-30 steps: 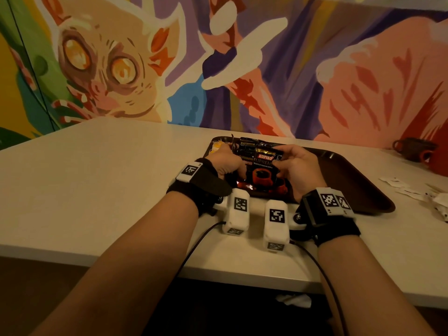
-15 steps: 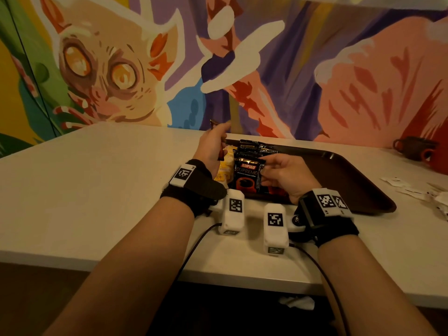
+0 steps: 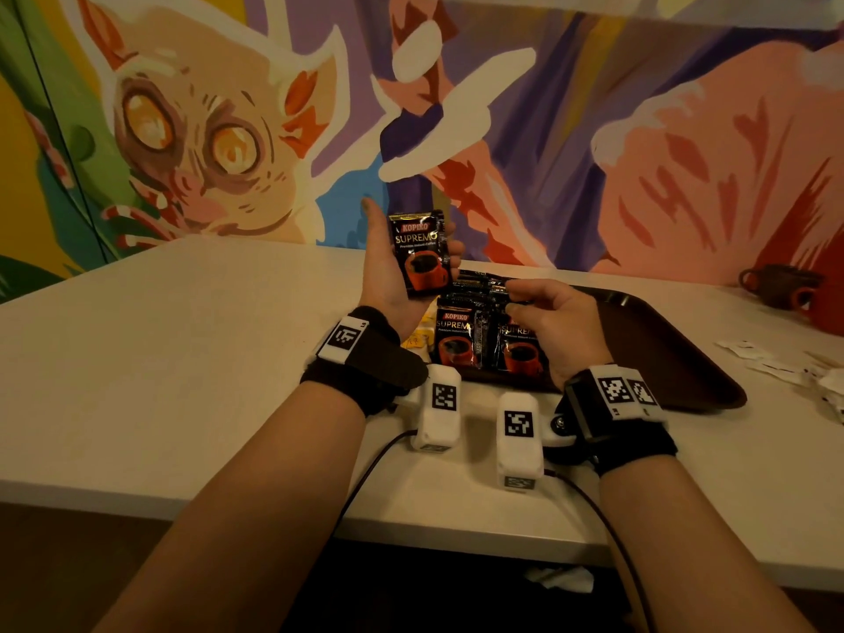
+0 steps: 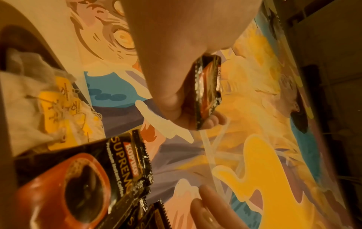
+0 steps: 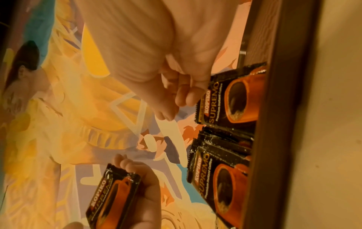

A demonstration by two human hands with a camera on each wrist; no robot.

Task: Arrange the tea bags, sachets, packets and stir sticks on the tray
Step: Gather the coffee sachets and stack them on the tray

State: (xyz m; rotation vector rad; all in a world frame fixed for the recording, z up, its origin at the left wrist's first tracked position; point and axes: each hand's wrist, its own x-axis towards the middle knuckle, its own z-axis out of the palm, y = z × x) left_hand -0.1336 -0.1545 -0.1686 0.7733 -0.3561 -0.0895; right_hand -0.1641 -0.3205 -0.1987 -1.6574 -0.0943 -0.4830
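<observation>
My left hand [image 3: 383, 249] is raised above the tray's left end and grips one black Kopiko coffee sachet [image 3: 420, 253] upright, thumb on one edge and fingers on the other. The left wrist view shows that sachet [image 4: 207, 86] edge-on. My right hand [image 3: 514, 296] hovers over the tray with loosely curled fingers that hold nothing. Beneath it two more sachets [image 3: 456, 340] [image 3: 520, 344] lie side by side on the brown tray [image 3: 662, 349], with further black sachets [image 3: 479, 283] behind them. Tea bags with yellow tags [image 3: 418, 335] lie at the tray's left edge.
The tray sits on a white table [image 3: 160, 358] in front of a painted wall. White paper packets [image 3: 776, 358] are scattered on the table to the right of the tray. A dark mug [image 3: 776, 285] and a red vessel [image 3: 826, 303] stand at the far right.
My left hand has lifted one coffee sachet off the pile and turned its face toward me. My right hand has let go of the sachets and now hovers over them.
</observation>
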